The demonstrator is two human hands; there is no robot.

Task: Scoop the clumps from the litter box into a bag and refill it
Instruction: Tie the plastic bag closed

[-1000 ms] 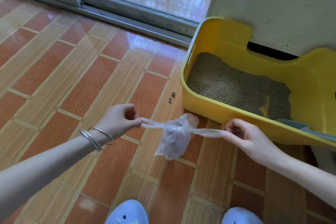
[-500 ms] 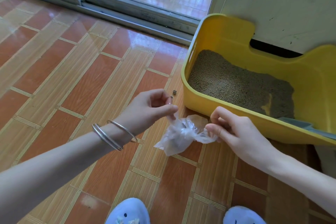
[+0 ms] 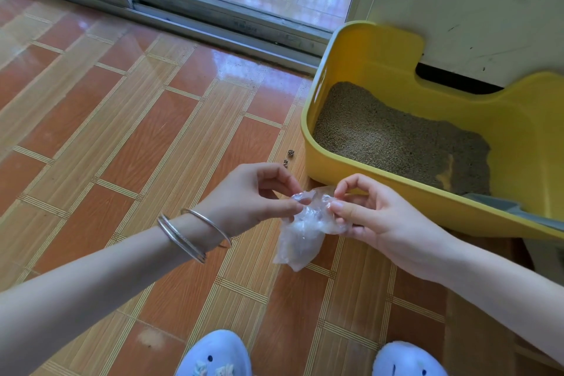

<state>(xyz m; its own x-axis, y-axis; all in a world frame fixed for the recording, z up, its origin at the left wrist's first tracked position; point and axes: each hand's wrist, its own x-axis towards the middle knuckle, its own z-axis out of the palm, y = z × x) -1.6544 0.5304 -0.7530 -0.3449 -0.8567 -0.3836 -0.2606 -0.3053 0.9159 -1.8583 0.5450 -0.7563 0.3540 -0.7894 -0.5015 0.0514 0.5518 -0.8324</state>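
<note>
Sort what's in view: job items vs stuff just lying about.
Job:
- clear bag, pinched by left hand and right hand
- yellow litter box
- litter
- grey scoop, at the box's near wall

Lying about:
- dark bits beside the box
- bangles
- slippers
- sliding door

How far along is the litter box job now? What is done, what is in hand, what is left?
Likely done: the clear bag hangs with something inside, and the grey scoop rests in the yellow litter box. In hand: the left hand and right hand pinch the bag's top, probably to tie it. Left: the litter lies shallow, so the refill looks undone, and stray bits lie on the floor.
</note>
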